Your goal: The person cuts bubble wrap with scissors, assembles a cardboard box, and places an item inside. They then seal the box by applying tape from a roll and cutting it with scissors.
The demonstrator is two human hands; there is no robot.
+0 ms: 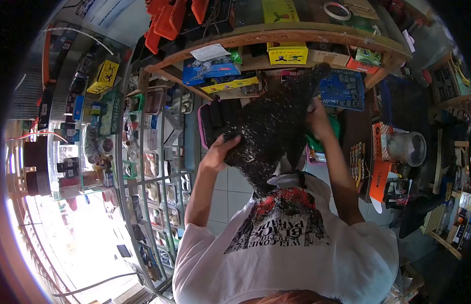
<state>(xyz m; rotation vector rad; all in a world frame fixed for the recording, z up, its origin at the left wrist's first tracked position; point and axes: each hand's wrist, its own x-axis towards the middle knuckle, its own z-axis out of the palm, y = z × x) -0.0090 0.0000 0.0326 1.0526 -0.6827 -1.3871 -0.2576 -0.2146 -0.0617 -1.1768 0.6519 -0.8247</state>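
Both hands hold a black speckled cloth (273, 126) up in front of the chest, above the floor and just before the wooden shelf (296, 38). The left hand (220, 152) grips its lower edge, fingers curled closed; the right hand (319, 121) clutches the upper side. A loose grip could drop it, or its top corner could snag the blue tray (344, 88).

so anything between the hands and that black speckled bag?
Nothing visible. The left hand grips the black speckled bag at its lower left edge, and the right hand touches its right side. Both are in direct contact.
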